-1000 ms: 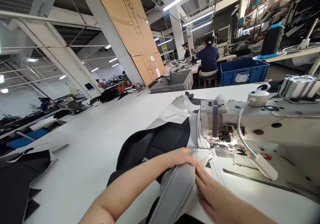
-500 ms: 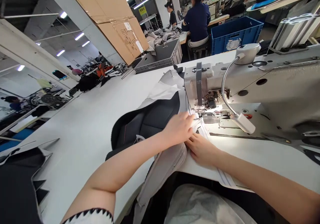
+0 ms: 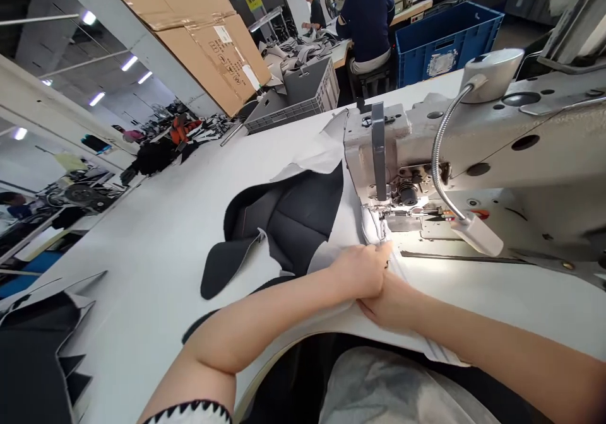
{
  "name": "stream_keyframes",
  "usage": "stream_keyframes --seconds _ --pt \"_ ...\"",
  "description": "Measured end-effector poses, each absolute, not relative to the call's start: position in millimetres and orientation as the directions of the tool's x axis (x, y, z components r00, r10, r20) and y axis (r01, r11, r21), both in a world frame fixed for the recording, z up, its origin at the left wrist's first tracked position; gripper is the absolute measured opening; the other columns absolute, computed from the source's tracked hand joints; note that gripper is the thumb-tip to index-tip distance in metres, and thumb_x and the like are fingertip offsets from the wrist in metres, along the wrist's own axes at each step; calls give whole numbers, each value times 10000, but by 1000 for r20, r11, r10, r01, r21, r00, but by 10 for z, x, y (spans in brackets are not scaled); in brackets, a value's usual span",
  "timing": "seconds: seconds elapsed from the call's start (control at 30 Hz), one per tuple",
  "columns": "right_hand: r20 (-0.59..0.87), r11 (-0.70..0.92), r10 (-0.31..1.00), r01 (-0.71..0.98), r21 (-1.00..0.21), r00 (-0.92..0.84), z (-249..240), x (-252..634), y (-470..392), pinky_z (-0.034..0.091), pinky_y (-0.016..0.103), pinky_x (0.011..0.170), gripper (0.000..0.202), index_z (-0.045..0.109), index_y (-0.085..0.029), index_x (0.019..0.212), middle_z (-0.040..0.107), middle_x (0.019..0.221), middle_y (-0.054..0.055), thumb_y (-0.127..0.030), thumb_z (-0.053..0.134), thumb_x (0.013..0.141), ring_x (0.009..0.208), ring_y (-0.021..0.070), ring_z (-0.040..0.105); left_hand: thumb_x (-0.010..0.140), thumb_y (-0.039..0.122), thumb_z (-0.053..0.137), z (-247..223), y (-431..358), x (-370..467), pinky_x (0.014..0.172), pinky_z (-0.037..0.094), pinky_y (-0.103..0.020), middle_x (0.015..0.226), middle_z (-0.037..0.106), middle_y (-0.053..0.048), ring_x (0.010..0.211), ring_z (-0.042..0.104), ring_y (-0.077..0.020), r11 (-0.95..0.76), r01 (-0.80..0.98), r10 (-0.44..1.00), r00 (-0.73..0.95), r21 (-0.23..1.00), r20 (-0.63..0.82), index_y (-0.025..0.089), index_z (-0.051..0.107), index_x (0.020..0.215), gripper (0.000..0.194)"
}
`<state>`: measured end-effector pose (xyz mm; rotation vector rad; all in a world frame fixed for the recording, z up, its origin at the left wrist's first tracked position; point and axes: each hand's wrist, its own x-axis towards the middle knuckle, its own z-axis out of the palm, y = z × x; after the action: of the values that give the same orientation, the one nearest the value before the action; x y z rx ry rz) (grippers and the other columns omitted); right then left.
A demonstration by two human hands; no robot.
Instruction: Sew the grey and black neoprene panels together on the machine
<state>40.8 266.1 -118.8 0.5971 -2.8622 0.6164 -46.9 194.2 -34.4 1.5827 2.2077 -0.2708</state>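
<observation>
A black padded fabric piece with pale grey backing (image 3: 303, 219) lies spread beside the sewing machine (image 3: 367, 153), its right edge running under the needle area. My left hand (image 3: 362, 271) is closed on that pale edge just in front of the presser foot, fingertips pinched together. Tucked against it, my right hand (image 3: 395, 301) has its fingers curled round the fabric, partly hidden behind the left hand. A white strip with darker lines (image 3: 442, 350) passes under my right wrist and reaches the table's front edge.
A lamp on a bendy neck (image 3: 478, 233) lights the machine bed. Black cut pieces (image 3: 35, 342) lie at the left. Behind stand a grey crate (image 3: 293, 110), a blue crate (image 3: 447, 42) and cardboard boxes (image 3: 227, 58). Two people work farther back.
Both hands have come nearer my body, away from the needle, and now overlap more. The black piece has shifted and lies more open. The grey flap over the table's front edge no longer shows.
</observation>
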Motion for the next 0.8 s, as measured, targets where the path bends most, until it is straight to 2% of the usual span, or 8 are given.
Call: stream_keyframes --seconds 0.07,0.13,0.27,0.4,0.47,0.57,0.7,0.8 --pt "235 833 -371 -434 -343 -898 -1141 587 2807 412 349 733 161 649 -177 777 646 758 51 -119 506 825 762 202 553 800 218 473 -357 1937 -515 795 520 -364 1084 639 -117 946 631 -264 404 905 846 -315 133 -430 125 328 1372 598" --pt "277 883 -270 -352 -310 -922 -1096 699 2968 386 337 679 184 605 -182 718 609 720 49 -123 482 842 710 191 529 817 280 484 -356 1914 -545 846 520 -373 1133 630 -141 1005 624 -276 444 878 842 -341 179 -418 99 291 1412 651" --pt "342 982 89 25 -187 -936 -1073 696 3218 342 333 615 228 573 -177 787 567 715 51 -365 518 902 686 214 515 883 400 486 -369 1869 -524 881 516 -395 1147 621 -164 1050 612 -297 496 844 835 -397 207 -382 43 265 1436 694" --pt "346 978 210 201 -62 -914 -1150 596 3340 342 334 616 411 583 -144 937 599 754 70 -547 530 876 728 245 562 919 356 451 -360 1867 -531 823 529 -401 1115 632 -166 1002 634 -304 513 844 815 -420 158 -400 40 296 1420 612" --pt "332 968 252 245 -63 -909 -1188 599 3371 313 318 566 424 588 -160 884 605 717 56 -580 529 863 685 226 571 918 330 434 -336 1885 -558 787 531 -411 1071 653 -161 956 651 -310 493 856 811 -388 153 -438 50 336 1392 559" --pt "273 983 182 166 -80 -945 -1178 681 3360 209 308 492 323 509 -212 626 537 563 4 -415 548 874 532 165 504 917 326 405 -307 1915 -574 744 529 -417 996 677 -157 904 664 -319 468 867 806 -340 169 -485 53 370 1369 529" --pt "415 995 -93 -72 67 -905 -1056 790 3230 196 329 525 285 476 -210 549 477 521 12 -14 479 756 502 167 427 922 336 373 -329 1924 -529 731 529 -423 995 686 -167 903 667 -330 482 861 800 -356 162 -483 33 295 1434 600" --pt "340 962 -269 -235 139 -901 -972 797 3084 186 334 530 243 519 -201 562 496 537 29 20 512 662 515 177 411 921 342 370 -354 1917 -510 740 530 -417 1003 689 -163 910 667 -326 475 863 808 -351 172 -473 32 286 1446 615"
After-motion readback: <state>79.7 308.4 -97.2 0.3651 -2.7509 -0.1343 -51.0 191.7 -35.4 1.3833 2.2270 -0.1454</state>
